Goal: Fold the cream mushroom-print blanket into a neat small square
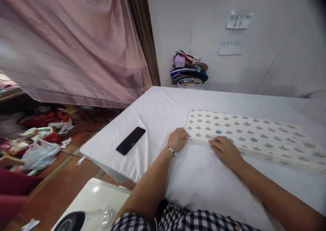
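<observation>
A cream patterned cloth (236,130), printed with small grey motifs and a few red, blue and green ones, lies folded in a long, layered strip on the white-covered table (158,115). At its near left corner, the fingers of my left hand (177,139) are closed on the edge. My right hand (227,152) pinches the near edge a little further right, thumb and fingers together. The cloth's right end runs off toward the edge of the view. A bracelet is on my left wrist.
A black phone (131,141) lies on the table's left side. Folded clothes (188,69) are stacked by the wall behind. A pink curtain (84,47) hangs at left. Below stands a white surface (102,193) with a round black object (70,221); plastic bags (40,153) lie on the floor.
</observation>
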The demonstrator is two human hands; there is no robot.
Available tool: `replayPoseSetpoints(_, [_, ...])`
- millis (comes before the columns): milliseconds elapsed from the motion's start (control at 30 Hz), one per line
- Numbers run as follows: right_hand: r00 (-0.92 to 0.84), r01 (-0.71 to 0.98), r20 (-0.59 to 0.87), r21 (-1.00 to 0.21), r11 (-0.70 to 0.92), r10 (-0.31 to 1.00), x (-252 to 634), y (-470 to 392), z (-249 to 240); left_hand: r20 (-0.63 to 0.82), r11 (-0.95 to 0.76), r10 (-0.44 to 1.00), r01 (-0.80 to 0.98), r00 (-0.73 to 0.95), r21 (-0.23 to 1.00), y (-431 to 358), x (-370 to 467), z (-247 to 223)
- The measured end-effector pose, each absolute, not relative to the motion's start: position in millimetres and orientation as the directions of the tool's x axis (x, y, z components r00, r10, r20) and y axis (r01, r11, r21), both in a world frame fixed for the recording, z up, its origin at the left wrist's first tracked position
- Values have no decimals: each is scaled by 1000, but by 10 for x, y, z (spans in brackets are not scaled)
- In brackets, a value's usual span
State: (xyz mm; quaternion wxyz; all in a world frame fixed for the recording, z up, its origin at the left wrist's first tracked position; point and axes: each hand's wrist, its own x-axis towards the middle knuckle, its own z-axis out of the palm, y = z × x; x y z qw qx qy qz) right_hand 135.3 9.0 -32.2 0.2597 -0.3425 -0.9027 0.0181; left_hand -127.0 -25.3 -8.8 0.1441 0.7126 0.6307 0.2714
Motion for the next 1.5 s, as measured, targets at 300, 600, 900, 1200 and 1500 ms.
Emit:
replayPoseSetpoints(300, [-604,609,501,-210,765,619,1312,71,-333,88,-20,995,781,-45,624,-236,-1357,-123])
replayPoseSetpoints(600, [-616,613,495,-186,768,612,1290,83,-354,422,-421,878,783,225,457,-320,-804,33])
replayPoseSetpoints(900, [-611,577,480,-275,769,630,1426,69,-306,218,-522,851,815,478,251,-255,-766,-252])
replayPoseSetpoints(1200, [-613,619,475,-207,758,631,1551,52,-328,194,-500,865,828,463,252,-231,-761,-278])
replayPoseSetpoints(1500, [-605,616,443,-266,741,662,1478,59,-249,196,-576,813,806,549,135,-91,-432,-286])
